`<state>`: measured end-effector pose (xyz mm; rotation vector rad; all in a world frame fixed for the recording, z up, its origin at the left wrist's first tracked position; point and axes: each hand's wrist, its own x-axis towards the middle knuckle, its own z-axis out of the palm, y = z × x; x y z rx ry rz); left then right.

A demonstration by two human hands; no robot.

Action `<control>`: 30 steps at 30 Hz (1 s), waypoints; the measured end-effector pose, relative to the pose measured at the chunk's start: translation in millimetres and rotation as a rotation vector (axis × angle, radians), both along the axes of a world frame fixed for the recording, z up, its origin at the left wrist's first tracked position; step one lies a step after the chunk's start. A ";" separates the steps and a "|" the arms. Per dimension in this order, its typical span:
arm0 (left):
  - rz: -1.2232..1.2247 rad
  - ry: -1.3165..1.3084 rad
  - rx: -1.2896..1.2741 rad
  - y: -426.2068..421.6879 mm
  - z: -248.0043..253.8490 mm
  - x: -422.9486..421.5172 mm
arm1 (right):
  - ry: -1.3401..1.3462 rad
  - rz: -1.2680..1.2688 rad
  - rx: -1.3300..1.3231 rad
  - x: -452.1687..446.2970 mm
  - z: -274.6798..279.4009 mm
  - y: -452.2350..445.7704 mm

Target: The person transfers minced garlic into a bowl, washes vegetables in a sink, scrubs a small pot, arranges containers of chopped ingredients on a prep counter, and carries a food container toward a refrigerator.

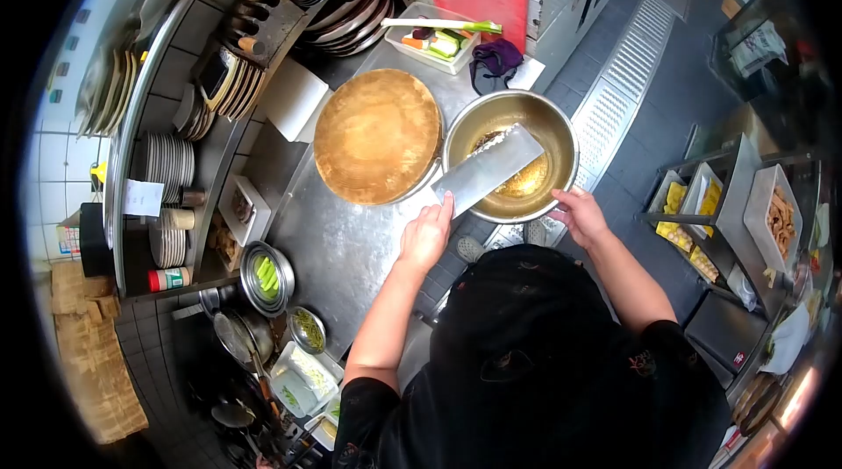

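Counter (326, 236) and surroundings
Chopping block (377, 136) on the counter — plates (168, 164) to its left, bowl (561, 137) to its right; cleaver (491, 171) over the bowl; vegetables (445, 46) in a container (430, 63) at the far end.

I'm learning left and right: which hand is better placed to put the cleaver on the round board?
Left, I think: the left hand holds the cleaver and is nearer the round board. The right hand grips the metal bowl by its rim, farther away.
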<state>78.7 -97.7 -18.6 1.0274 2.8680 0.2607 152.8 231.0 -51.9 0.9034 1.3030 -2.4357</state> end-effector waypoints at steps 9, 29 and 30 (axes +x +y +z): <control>-0.259 0.054 -0.267 -62.3 61.0 -27.7 | -0.010 -0.132 0.008 2.9 3.6 28.2; 0.621 -1.333 1.419 32.2 30.0 -28.7 | 0.083 -0.179 -0.071 15.0 -5.5 62.8; 0.630 -1.363 1.413 39.9 23.2 -30.3 | 0.098 -0.169 -0.075 14.5 -2.8 64.6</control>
